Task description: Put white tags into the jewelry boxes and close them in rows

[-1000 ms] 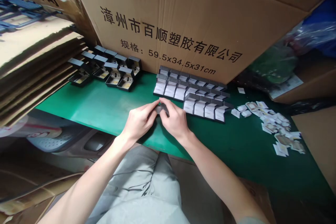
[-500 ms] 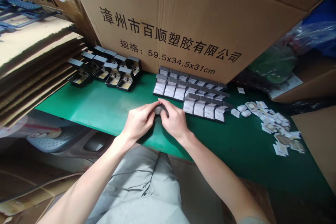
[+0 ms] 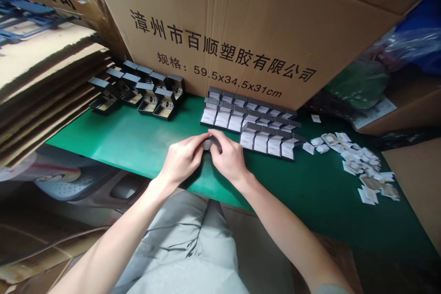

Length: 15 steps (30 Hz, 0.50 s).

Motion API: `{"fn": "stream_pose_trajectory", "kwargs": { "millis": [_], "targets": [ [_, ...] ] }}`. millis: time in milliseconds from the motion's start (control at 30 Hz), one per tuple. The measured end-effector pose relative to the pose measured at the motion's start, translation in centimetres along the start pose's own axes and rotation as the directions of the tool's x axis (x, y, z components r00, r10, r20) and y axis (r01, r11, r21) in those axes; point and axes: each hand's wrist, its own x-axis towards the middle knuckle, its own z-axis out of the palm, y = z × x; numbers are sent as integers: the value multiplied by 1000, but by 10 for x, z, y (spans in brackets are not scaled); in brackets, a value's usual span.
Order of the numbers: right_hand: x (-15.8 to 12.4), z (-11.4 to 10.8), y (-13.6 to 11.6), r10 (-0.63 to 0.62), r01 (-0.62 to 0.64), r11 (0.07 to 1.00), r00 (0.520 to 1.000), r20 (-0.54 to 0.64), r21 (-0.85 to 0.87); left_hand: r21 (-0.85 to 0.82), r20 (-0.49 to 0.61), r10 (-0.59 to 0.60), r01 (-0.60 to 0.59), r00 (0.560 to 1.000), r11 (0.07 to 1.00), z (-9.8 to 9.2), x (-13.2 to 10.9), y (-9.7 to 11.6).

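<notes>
Between my two hands is a small black jewellery box (image 3: pixel 207 144), mostly covered by my fingers, so its inside is hidden. My left hand (image 3: pixel 182 156) is closed on its left side, and my right hand (image 3: pixel 228 155) grips it from the right. Just beyond my right hand stand rows of black boxes with white inserts (image 3: pixel 267 142), their lids raised. Farther left, a group of open black boxes (image 3: pixel 163 105) shows pale yellowish insides. Small white inserts (image 3: pixel 361 161) lie in a loose pile at the right.
A large cardboard carton (image 3: pixel 220 23) stands behind the boxes on the green tabletop (image 3: pixel 138 142). Flat cardboard sheets (image 3: pixel 51 64) are stacked at the left. Plastic bags (image 3: pixel 361 82) and another carton (image 3: pixel 416 179) border the right side.
</notes>
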Motion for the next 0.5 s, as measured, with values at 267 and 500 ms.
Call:
{"fn": "stream_pose_trajectory", "kwargs": {
  "millis": [267, 500],
  "targets": [
    [0, 2, -1, 5, -5, 1000, 1000, 18, 7, -8, 3, -41, 41, 999, 999, 1, 1, 0],
    [1, 0, -1, 2, -2, 1000, 1000, 24, 5, 1, 16, -50, 50, 999, 999, 1, 0, 0]
  ]
}}
